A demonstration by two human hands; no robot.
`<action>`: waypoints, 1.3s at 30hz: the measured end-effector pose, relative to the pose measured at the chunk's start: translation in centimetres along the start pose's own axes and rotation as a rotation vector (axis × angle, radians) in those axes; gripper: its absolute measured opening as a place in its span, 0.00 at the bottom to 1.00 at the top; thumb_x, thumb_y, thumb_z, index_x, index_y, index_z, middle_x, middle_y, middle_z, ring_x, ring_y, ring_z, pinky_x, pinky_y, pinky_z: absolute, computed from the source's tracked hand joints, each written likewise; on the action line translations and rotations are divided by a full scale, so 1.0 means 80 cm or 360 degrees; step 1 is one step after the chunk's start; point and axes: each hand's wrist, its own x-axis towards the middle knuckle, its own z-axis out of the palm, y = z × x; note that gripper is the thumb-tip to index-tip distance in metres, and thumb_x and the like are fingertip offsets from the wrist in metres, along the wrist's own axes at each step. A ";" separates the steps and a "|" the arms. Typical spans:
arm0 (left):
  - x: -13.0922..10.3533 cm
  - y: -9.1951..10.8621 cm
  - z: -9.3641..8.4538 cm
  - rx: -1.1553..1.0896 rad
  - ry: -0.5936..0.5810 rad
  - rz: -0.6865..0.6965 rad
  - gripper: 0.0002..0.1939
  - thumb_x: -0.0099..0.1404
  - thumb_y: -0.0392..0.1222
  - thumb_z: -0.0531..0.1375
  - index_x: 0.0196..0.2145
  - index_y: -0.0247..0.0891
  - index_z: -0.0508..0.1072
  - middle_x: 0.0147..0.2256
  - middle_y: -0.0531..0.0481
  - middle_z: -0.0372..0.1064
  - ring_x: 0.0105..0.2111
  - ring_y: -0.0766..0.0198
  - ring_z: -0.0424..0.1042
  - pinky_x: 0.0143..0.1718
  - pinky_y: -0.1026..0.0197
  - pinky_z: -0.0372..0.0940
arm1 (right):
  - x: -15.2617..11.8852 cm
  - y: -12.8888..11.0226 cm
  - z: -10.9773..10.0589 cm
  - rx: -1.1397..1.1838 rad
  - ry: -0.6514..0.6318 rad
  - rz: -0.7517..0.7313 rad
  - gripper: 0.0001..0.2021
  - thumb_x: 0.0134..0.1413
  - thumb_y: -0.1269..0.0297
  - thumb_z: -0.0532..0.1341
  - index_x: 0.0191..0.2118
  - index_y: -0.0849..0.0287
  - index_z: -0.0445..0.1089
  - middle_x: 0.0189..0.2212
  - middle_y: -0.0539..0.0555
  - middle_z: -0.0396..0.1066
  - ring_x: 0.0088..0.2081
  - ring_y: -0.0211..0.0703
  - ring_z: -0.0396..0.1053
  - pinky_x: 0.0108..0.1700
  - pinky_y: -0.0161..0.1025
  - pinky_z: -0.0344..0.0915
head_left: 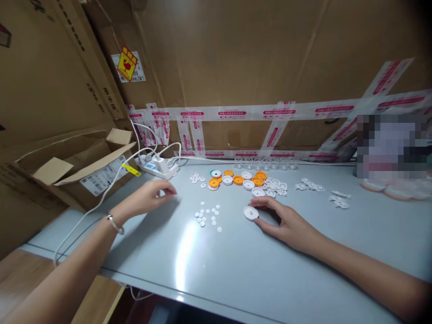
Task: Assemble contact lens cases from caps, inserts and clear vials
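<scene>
My right hand [286,221] grips a white round cap [250,213] by its edge, between thumb and fingers, over the right middle of the table. Another white cap [258,192] lies just beyond those fingers. My left hand [155,195] is above the table's left part, thumb and fingertips pressed together; whatever may be between them is too small to make out. Small white discs [208,211] lie scattered between the hands. Farther back are small white stemmed pieces [195,178], then orange caps [238,180] and white caps [227,180] in a loose cluster.
White openwork pieces [275,186] are heaped right of the caps, with smaller groups farther right. Clear round cups [266,164] line the back. A power strip [158,167] with white cables and an open cardboard box [91,166] stand left. Large taped cardboard [222,58] walls the rear.
</scene>
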 end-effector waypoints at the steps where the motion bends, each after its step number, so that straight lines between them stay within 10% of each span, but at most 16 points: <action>1: 0.011 0.013 0.007 -0.0014 -0.0033 0.0128 0.10 0.62 0.43 0.53 0.35 0.37 0.71 0.35 0.48 0.70 0.33 0.64 0.67 0.34 0.64 0.61 | 0.001 0.000 0.000 0.0013 0.0002 0.0009 0.16 0.50 0.62 0.58 0.46 0.54 0.62 0.45 0.55 0.69 0.47 0.47 0.68 0.51 0.45 0.64; 9: 0.066 0.052 0.038 -0.0155 -0.0452 0.0389 0.07 0.59 0.40 0.57 0.36 0.37 0.70 0.35 0.48 0.69 0.33 0.65 0.67 0.34 0.65 0.63 | -0.001 0.001 -0.004 0.0039 -0.0083 0.0009 0.18 0.50 0.64 0.58 0.49 0.53 0.61 0.48 0.54 0.66 0.50 0.46 0.65 0.53 0.45 0.62; 39: 0.059 0.053 0.058 -0.0070 -0.0238 0.0496 0.09 0.62 0.41 0.53 0.33 0.36 0.71 0.33 0.48 0.68 0.31 0.66 0.67 0.34 0.66 0.62 | -0.006 0.002 -0.004 -0.0033 0.0052 -0.0080 0.14 0.51 0.66 0.58 0.45 0.56 0.66 0.44 0.53 0.70 0.45 0.43 0.68 0.47 0.40 0.63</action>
